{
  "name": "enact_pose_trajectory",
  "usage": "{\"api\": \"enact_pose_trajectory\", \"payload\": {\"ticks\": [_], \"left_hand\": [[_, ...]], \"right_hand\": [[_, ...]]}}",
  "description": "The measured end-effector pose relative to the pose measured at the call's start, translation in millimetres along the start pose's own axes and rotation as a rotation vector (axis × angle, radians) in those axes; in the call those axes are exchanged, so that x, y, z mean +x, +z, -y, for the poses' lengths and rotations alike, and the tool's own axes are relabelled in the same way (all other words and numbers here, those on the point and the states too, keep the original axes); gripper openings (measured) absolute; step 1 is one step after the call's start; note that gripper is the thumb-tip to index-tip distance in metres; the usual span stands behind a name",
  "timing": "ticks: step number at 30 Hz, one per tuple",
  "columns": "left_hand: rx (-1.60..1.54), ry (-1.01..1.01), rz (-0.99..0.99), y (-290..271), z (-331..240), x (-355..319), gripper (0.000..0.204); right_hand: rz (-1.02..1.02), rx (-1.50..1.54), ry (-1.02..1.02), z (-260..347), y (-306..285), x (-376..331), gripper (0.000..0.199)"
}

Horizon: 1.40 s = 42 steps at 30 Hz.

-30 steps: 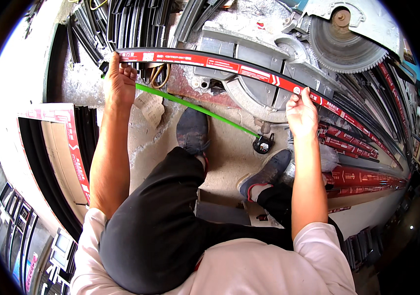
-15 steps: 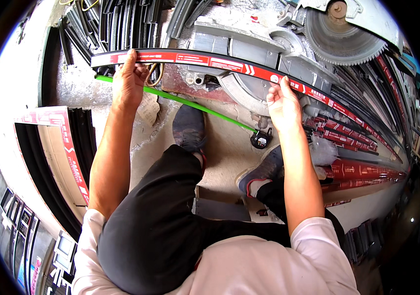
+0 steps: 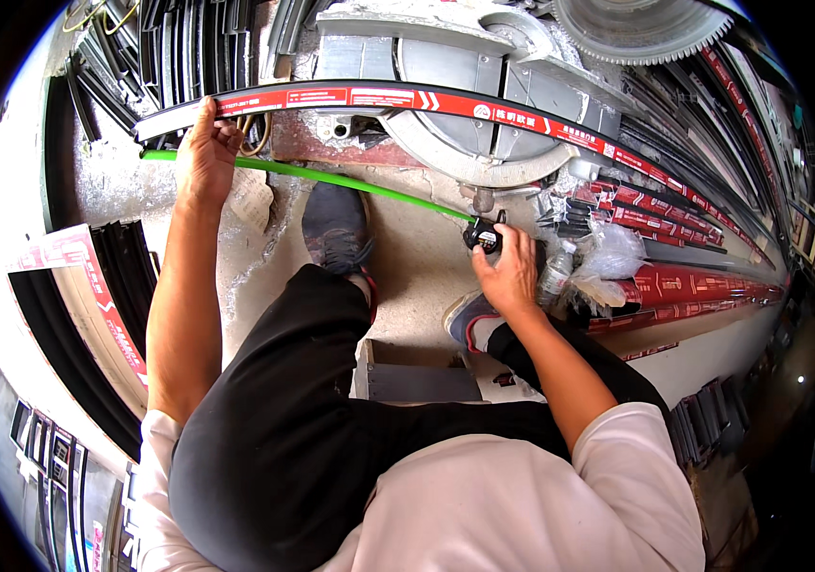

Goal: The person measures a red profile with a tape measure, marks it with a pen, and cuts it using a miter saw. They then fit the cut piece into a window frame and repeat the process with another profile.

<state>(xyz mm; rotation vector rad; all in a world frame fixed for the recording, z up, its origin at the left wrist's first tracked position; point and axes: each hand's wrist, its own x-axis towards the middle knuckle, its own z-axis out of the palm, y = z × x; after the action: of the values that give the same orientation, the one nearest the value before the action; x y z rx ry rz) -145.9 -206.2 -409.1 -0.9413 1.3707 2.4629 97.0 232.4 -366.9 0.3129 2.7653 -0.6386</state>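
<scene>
- Left hand (image 3: 205, 153) raised to the left end of the long black profile strip with red labels (image 3: 407, 98), fingers closed on the green tape measure blade (image 3: 331, 178) and pinning its end just under the strip.
- Right hand (image 3: 508, 272) low, below the mitre saw (image 3: 465, 86), fingers wrapped shut around the black tape measure case (image 3: 484, 234).
- Green blade drawn taut between the two hands, slanting down from the strip's left end to the case, running below and near the strip.
- Profile strip laid across the mitre saw's base, arching from left of the saw to far right of it, in front of the toothed circular blade (image 3: 641, 27).
- Bundles of red-wrapped profiles (image 3: 684, 286) stacked right of the saw, just beside the right hand; crumpled clear plastic (image 3: 608, 257) and a small bottle (image 3: 553, 276) between the hand and the bundles.
- Black profiles (image 3: 179, 48) heaped left of the saw, above the left hand.
- Concrete floor (image 3: 417, 267) below the saw, two grey shoes on it: one (image 3: 336, 229) under the green blade, the other (image 3: 469, 319) just under the right hand.
- Grey metal box (image 3: 417, 381) below the saw, between the person's legs in black trousers.
- Curved panel with a red-labelled edge (image 3: 93, 305) well left of the saw, beside the left forearm.
</scene>
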Motion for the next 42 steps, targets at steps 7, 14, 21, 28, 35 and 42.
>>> {"api": "enact_pose_trajectory", "payload": {"ticks": [7,14,21,28,35,42], "left_hand": [[0.047,-0.003,0.001,1,-3,-4,0.017],[0.038,-0.057,-0.046,13,-6,-12,0.025],[0.149,-0.115,0.082,14,-4,-36,0.034],[0.909,0.027,0.224,69,-8,-87,0.046],[1.388,0.603,0.557,121,-33,-116,0.043],[1.601,0.964,0.707,127,-32,-89,0.055]], "right_hand": [[0.162,-0.182,-0.062,-3,25,11,0.074],[0.229,-0.145,-0.135,-11,33,24,0.064],[0.28,-0.006,-0.343,1,-1,26,0.074],[0.334,0.024,-0.325,13,-60,40,0.064],[0.232,0.023,-0.348,9,-131,78,0.051],[0.239,-0.026,-0.339,12,-185,125,0.047]]}}
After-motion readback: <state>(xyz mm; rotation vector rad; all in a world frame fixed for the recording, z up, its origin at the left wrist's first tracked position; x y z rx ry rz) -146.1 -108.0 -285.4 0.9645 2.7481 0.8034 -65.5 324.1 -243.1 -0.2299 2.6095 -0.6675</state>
